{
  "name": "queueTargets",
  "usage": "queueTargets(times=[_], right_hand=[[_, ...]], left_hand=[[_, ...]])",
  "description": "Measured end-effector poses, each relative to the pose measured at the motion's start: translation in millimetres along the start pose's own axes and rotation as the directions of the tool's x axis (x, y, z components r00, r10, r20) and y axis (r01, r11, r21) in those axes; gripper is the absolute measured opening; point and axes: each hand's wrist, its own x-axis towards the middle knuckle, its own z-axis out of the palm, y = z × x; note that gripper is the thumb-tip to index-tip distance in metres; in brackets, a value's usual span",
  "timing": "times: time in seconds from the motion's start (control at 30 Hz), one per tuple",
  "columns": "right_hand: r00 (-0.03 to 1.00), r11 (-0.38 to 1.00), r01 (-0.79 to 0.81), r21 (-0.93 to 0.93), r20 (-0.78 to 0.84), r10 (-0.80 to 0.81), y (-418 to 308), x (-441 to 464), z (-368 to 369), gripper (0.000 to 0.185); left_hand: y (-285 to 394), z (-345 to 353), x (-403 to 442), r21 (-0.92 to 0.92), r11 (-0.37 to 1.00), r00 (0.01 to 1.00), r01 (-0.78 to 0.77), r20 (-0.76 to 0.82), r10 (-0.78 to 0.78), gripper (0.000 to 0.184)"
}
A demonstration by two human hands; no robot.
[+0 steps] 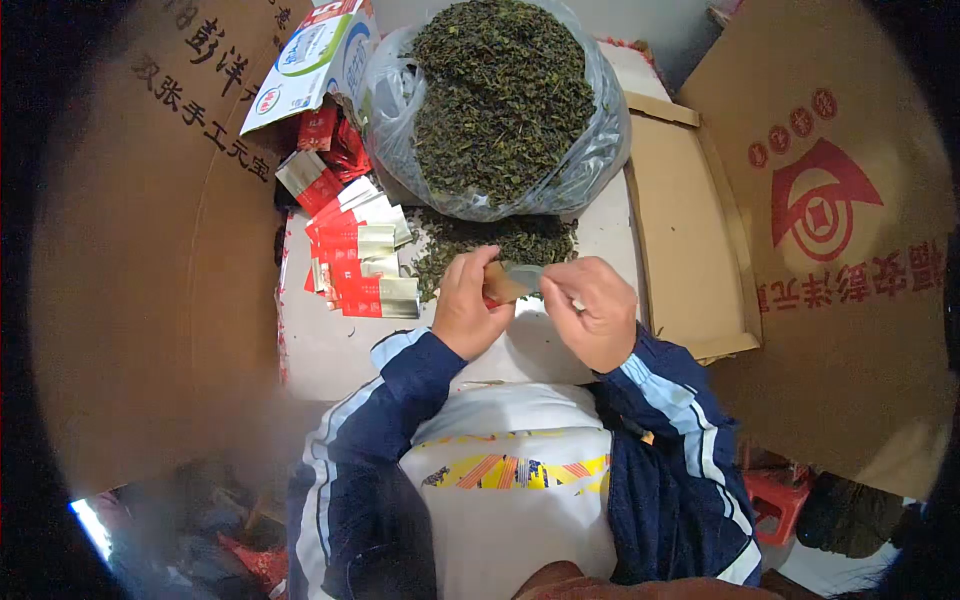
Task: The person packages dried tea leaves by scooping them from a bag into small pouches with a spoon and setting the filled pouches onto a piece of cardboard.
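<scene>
Above the near edge of a heap of loose dark tea leaves (500, 240), both my hands come together. My left hand (470, 305) is closed around a small foil sachet (506, 286), brownish inside with a bit of red below. Pinched between thumb and fingers of my right hand (593, 308) is a thin greyish see-through piece (525, 274) that looks like plastic; it reaches to the sachet's mouth. Whether it goes inside, I cannot tell. To the left lie several red and gold sachets (365, 265), fanned out on the white tabletop (330, 352).
A big clear plastic bag (395, 140) piled with tea leaves stands behind my hands. At its left, an open white-and-blue carton (310, 60) leans over more red sachets. Tall cardboard walls (850, 300) flank both sides, and a flat cardboard tray (695, 230) lies right.
</scene>
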Motion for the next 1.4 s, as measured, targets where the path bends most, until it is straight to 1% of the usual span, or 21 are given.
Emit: queueTargets(times=[0.03, 0.13, 0.17, 0.27, 0.3, 0.4, 0.43, 0.57, 0.67, 0.7, 0.8, 0.83, 0.93, 0.97, 1.0, 1.07, 1.1, 1.2, 1.23, 1.33, 1.4], right_hand=[[1.0, 1.0, 0.001, 0.0, 0.002, -0.001, 0.6, -0.9, 0.3, 0.012], [0.985, 0.997, -0.07, 0.019, 0.162, 0.066, 1.0, -5.6, -1.0, 0.012], [0.984, 0.997, -0.07, 0.02, 0.165, 0.065, 0.7, -5.0, -1.9, 0.012], [0.945, 0.992, -0.107, 0.066, 0.318, 0.08, -2.8, -1.6, -6.0, 0.01], [0.944, 0.992, -0.107, 0.065, 0.32, 0.081, -2.4, -1.6, -5.3, 0.01], [0.947, 0.997, 0.059, -0.051, 0.319, -0.04, 0.7, -1.9, -1.1, 0.01], [0.946, 0.997, 0.058, -0.051, 0.32, -0.039, 2.8, -1.9, -0.1, 0.01], [0.974, 0.986, -0.024, -0.163, 0.221, 0.06, 15.4, -0.2, 5.6, 0.011], [0.947, 0.968, -0.252, 0.009, 0.207, 0.244, 24.3, -1.7, 8.4, 0.011], [0.946, 0.967, -0.253, 0.009, 0.209, 0.246, 24.5, -1.4, 7.9, 0.011], [0.878, 0.914, -0.392, 0.103, 0.339, 0.338, 22.5, 1.1, 4.8, 0.013], [0.877, 0.914, -0.392, 0.102, 0.34, 0.339, 22.6, 1.8, 4.2, 0.013], [0.829, 0.885, -0.445, 0.14, 0.437, 0.348, 23.0, 4.5, 2.9, 0.013], [0.829, 0.885, -0.445, 0.139, 0.437, 0.348, 22.0, 6.7, 2.4, 0.013], [0.771, 0.778, -0.582, 0.236, 0.464, 0.436, 19.9, 10.0, 1.7, 0.012], [0.616, 0.476, -0.787, 0.392, 0.546, 0.568, 17.7, 15.1, 1.3, 0.011], [0.615, 0.476, -0.788, 0.391, 0.548, 0.568, 18.9, 16.4, 1.8, 0.011], [0.558, 0.318, -0.822, 0.472, 0.557, 0.616, 22.7, 19.3, 2.3, 0.015], [0.557, 0.319, -0.823, 0.471, 0.557, 0.616, 22.6, 19.3, 2.5, 0.015], [0.597, 0.441, -0.802, 0.403, 0.514, 0.616, 22.3, 18.7, 3.8, 0.021], [0.612, 0.473, -0.791, 0.387, 0.508, 0.606, 23.1, 18.4, 5.5, 0.021]], left_hand=[[-1.8, 1.3, -0.8, 0.0, 1.0, 1.0, 0.002, -0.002, -0.002, 0.063], [-7.5, 5.4, -4.9, -0.026, 1.0, 1.0, 0.009, -0.018, -0.01, 0.061], [-9.0, 5.7, -6.3, -0.026, 1.0, 1.0, 0.012, -0.019, -0.013, 0.061], [-12.5, 6.5, -10.6, 0.018, 1.0, 1.0, -0.014, 0.014, 0.013, 0.059], [-13.4, 7.4, -10.8, 0.017, 1.0, 1.0, -0.012, 0.014, 0.012, 0.059], [-15.4, 10.0, -9.6, -0.05, 0.999, 0.999, -0.02, 0.025, 0.022, 0.058], [-15.7, 10.4, -9.2, -0.051, 0.999, 0.999, -0.019, 0.025, 0.02, 0.058], [-17.1, 11.7, -8.0, -0.049, 0.998, 1.0, -0.027, -0.003, 0.027, 0.058], [-19.5, 12.0, -9.6, -0.099, 0.995, 0.999, -0.007, 0.042, 0.012, 0.057], [-19.4, 12.3, -10.0, -0.1, 0.995, 0.999, -0.005, 0.042, 0.009, 0.057], [-16.7, 12.3, -10.1, -0.146, 0.989, 1.0, -0.01, 0.01, 0.011, 0.055], [-16.4, 11.4, -9.0, -0.147, 0.989, 1.0, -0.008, 0.01, 0.01, 0.055], [-16.0, 7.6, -3.6, 0.022, 0.988, 0.988, -0.153, -0.023, 0.154, 0.057], [-15.5, 6.9, -3.2, 0.022, 0.988, 0.988, -0.153, -0.023, 0.154, 0.057], [-15.1, 6.2, -3.1, 0.001, 0.989, 0.989, -0.15, -0.021, 0.15, 0.059], [-13.9, 4.8, -3.8, -0.041, 0.989, 0.99, -0.14, -0.016, 0.14, 0.063], [-12.4, 4.2, -3.9, -0.041, 0.989, 0.99, -0.139, -0.017, 0.138, 0.063], [-6.3, 4.7, -4.1, -0.205, 0.978, 0.999, 0.039, -0.026, -0.045, 0.068], [-7.0, 5.4, -4.9, -0.205, 0.978, 0.999, 0.039, -0.027, -0.046, 0.068], [-11.9, 9.5, -7.7, -0.206, 0.975, 0.996, 0.081, -0.01, -0.084, 0.058], [-12.2, 10.0, -7.2, -0.201, 0.977, 0.997, 0.075, -0.015, -0.08, 0.057]])
